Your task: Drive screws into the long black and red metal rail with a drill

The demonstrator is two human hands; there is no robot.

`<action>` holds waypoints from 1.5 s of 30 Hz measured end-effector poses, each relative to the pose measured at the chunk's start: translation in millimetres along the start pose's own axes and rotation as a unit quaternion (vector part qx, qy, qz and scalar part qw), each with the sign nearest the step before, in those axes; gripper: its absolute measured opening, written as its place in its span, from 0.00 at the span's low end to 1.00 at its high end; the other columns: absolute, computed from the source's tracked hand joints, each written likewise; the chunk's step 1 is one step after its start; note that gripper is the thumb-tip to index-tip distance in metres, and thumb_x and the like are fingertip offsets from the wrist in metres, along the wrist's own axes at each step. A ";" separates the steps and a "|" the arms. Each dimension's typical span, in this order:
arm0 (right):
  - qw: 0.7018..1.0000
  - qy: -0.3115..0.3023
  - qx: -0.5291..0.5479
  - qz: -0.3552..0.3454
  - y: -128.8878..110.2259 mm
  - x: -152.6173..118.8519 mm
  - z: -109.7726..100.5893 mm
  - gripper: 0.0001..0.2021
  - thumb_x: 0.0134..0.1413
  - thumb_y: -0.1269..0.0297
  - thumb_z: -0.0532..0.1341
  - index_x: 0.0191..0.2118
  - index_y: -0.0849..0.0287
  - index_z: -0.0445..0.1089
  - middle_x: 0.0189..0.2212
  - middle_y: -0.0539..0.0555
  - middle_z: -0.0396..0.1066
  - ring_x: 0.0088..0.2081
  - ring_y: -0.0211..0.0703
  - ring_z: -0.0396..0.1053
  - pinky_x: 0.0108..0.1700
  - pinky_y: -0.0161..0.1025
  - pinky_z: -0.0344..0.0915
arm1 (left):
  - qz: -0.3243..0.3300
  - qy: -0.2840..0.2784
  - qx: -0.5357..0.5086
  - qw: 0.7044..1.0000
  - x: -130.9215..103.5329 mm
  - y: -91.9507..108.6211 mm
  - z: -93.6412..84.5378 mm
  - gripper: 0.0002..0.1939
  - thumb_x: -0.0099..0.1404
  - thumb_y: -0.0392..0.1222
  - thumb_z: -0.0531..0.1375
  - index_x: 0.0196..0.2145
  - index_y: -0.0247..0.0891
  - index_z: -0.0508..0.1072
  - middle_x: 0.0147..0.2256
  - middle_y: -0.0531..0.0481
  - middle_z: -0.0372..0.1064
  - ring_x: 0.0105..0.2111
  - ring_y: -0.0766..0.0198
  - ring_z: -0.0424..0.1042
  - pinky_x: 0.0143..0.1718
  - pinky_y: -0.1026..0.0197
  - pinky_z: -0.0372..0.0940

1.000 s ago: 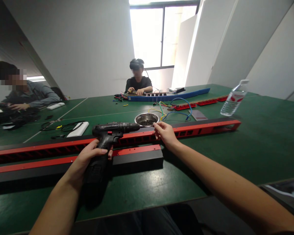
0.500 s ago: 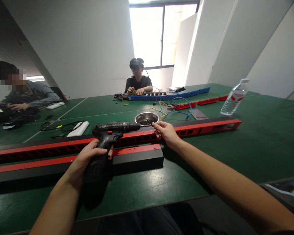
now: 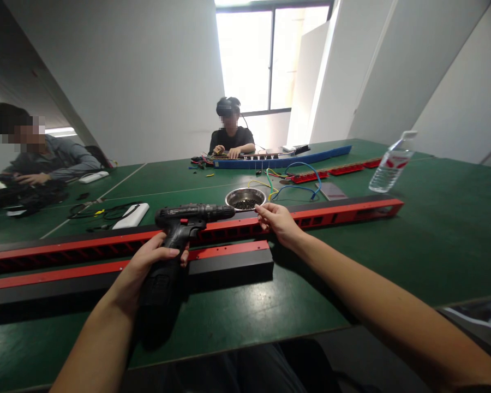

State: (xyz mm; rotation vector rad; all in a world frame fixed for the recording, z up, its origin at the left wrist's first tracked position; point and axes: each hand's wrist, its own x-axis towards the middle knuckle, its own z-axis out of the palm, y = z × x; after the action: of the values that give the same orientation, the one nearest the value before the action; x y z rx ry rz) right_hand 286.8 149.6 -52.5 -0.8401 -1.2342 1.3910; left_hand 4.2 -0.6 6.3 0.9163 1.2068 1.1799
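The one camera is worn on the head, looking forward and down from above the near edge of the desk (image 3: 442,245). It sits close behind the left hand (image 3: 155,254) at eight o'clock and the right hand (image 3: 280,222) at four, and faces across to a window (image 3: 245,63), well off, just past twelve.

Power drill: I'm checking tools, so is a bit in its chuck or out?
In, it appears: a thin shaft extends from the chuck to the right hand.
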 end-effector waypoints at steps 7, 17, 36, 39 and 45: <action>1.000 -0.009 0.000 -0.014 2.4 0.6 -1.8 0.23 0.42 0.45 0.75 0.29 0.58 0.67 0.18 0.44 0.66 0.17 0.31 0.61 0.19 0.30 0.56 | 0.009 -0.005 0.007 1.000 0.4 0.1 -2.0 0.13 0.54 0.40 0.68 0.38 0.37 0.73 0.30 0.48 0.72 0.29 0.62 0.70 0.26 0.66 0.67; 1.000 -0.028 -0.005 0.006 -0.5 -0.1 -3.7 0.24 0.44 0.44 0.74 0.29 0.58 0.66 0.18 0.44 0.66 0.17 0.31 0.61 0.20 0.30 0.56 | 0.007 -0.008 -0.001 1.000 0.9 -1.1 -2.6 0.14 0.53 0.40 0.69 0.38 0.37 0.73 0.30 0.48 0.73 0.28 0.62 0.71 0.26 0.66 0.68; 1.000 -0.031 -0.005 0.002 -0.3 0.7 -2.9 0.24 0.44 0.44 0.74 0.28 0.58 0.66 0.17 0.44 0.65 0.16 0.30 0.61 0.19 0.30 0.56 | -0.001 0.010 -0.003 1.000 0.5 -0.6 -2.1 0.15 0.53 0.40 0.70 0.38 0.37 0.74 0.30 0.48 0.73 0.28 0.62 0.71 0.26 0.66 0.68; 1.000 -0.023 -0.006 0.001 0.2 1.1 -3.5 0.24 0.43 0.45 0.74 0.29 0.58 0.67 0.17 0.44 0.65 0.17 0.31 0.61 0.20 0.30 0.56 | 0.000 0.000 -0.004 1.000 -0.2 0.0 -1.6 0.13 0.54 0.40 0.69 0.37 0.37 0.74 0.30 0.48 0.72 0.28 0.63 0.70 0.25 0.67 0.67; 0.999 -0.034 0.010 0.007 0.6 1.2 -4.6 0.23 0.42 0.47 0.75 0.30 0.59 0.68 0.17 0.43 0.65 0.17 0.30 0.61 0.21 0.30 0.58 | -0.004 -0.001 -0.008 1.000 -0.2 -0.4 -2.1 0.15 0.54 0.39 0.69 0.38 0.37 0.72 0.30 0.48 0.72 0.28 0.61 0.71 0.26 0.65 0.68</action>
State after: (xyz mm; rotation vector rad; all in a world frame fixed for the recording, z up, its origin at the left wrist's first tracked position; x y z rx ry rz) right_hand 290.7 152.0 -53.9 -0.7962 -1.2658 1.4512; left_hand 2.2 -1.0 5.6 0.8987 1.1973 1.1810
